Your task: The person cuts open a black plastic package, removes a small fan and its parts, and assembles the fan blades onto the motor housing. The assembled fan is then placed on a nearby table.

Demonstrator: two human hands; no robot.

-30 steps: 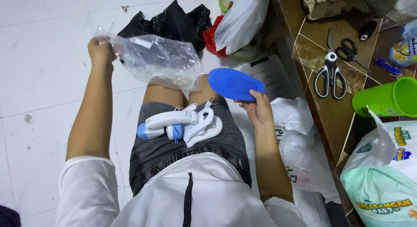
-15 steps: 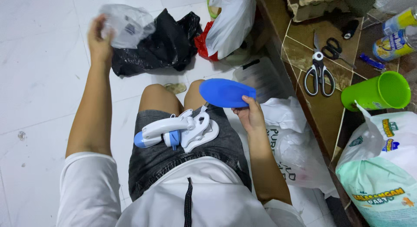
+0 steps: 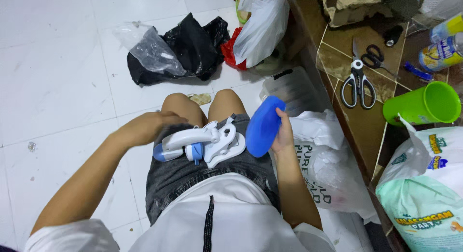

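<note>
I sit on a white tiled floor with a white and blue plastic gadget lying on my lap, on dark denim shorts. My left hand hovers over its left end, fingers curled loosely and holding nothing; whether it touches the gadget is unclear. My right hand grips a blue oval plastic lid, tilted on edge just right of the gadget. A crumpled clear plastic bag lies on the floor ahead, against a black bag.
White and red plastic bags sit ahead. At right is a low brown tiled ledge with scissors, a green cup, cans and a printed sack. A white bag lies beside my right thigh.
My left hand let go of the clear plastic bag, which now lies on the floor, and came back down to my lap. My right hand lowered the blue lid and tilted it on edge.
</note>
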